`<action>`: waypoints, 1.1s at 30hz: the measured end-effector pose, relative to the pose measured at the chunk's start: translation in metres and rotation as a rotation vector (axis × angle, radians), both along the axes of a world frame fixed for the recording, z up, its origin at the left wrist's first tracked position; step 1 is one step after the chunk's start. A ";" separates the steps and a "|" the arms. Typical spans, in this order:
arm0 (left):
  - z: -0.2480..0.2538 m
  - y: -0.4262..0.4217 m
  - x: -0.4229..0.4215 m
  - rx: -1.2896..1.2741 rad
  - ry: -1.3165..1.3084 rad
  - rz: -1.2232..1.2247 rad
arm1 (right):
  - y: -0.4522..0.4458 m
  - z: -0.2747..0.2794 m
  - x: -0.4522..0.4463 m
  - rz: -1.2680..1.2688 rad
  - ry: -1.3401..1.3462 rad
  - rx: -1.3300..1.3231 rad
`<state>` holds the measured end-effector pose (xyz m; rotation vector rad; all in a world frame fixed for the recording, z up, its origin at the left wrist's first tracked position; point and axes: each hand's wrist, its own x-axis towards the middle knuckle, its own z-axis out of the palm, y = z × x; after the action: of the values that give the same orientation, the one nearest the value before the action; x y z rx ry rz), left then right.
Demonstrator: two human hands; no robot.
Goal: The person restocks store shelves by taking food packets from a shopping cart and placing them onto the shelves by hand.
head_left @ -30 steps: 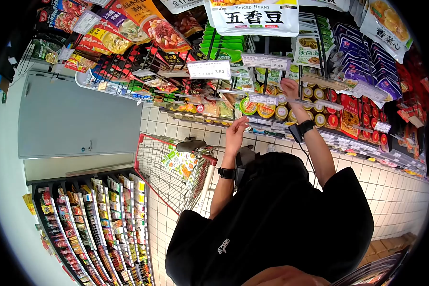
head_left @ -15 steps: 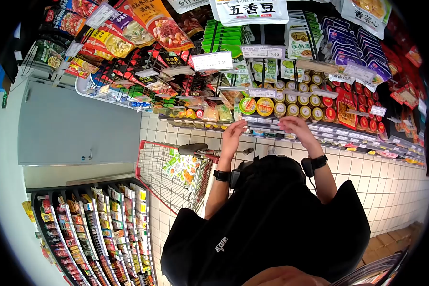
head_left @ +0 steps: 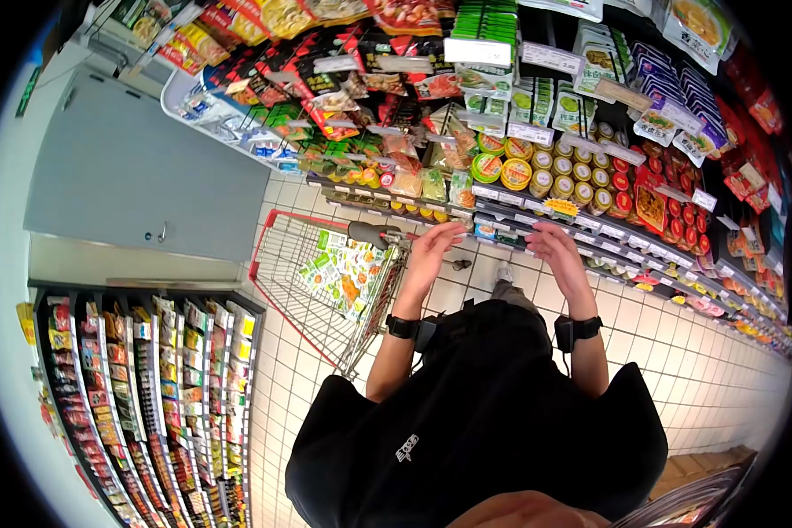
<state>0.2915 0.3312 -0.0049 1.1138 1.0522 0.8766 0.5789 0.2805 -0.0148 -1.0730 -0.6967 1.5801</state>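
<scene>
My left hand [head_left: 431, 249] is raised in front of my body, fingers stretched out, with nothing in it. Level with it, my right hand [head_left: 558, 253] is also raised and bare, its fingers extended. A gap of tiled floor lies between the two. Beyond the hands, the shelf front carries stacked lidded jars [head_left: 581, 180] and round tubs with green and orange lids [head_left: 517, 172]. Close to my left forearm stands a wire shopping cart [head_left: 277, 290] with a red rim. Green-and-white packets [head_left: 348, 273] lie inside it.
Hanging food packets [head_left: 396, 66] fill the rack ahead. A grey door [head_left: 123, 176] is at the left, above a second shelf of packets [head_left: 163, 396]. Cardboard boxes [head_left: 700, 464] sit at the lower right. Tiled floor [head_left: 282, 414] runs beneath.
The view has shifted, so the shelf's lower rows and more of the cart show. Both hands remain raised and bare, now with straighter fingers. One shoe has come into clearer sight.
</scene>
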 end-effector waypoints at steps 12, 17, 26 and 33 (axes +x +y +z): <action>-0.025 -0.116 -0.068 -0.087 -0.066 0.110 | -0.096 0.013 -0.072 0.081 0.064 -0.035; -0.029 -0.156 -0.082 -0.105 -0.076 0.143 | -0.121 0.018 -0.090 0.139 0.032 -0.053; -0.025 -0.209 -0.088 -0.064 -0.089 0.231 | -0.146 0.050 -0.109 0.277 -0.024 0.036; -0.012 -0.265 -0.074 -0.084 -0.126 0.239 | -0.200 0.046 -0.095 0.280 -0.032 0.001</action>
<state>0.2173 0.0663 -0.0172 0.8626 1.1204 1.0678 0.4835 0.0810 0.0312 -1.0346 -0.9002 1.8022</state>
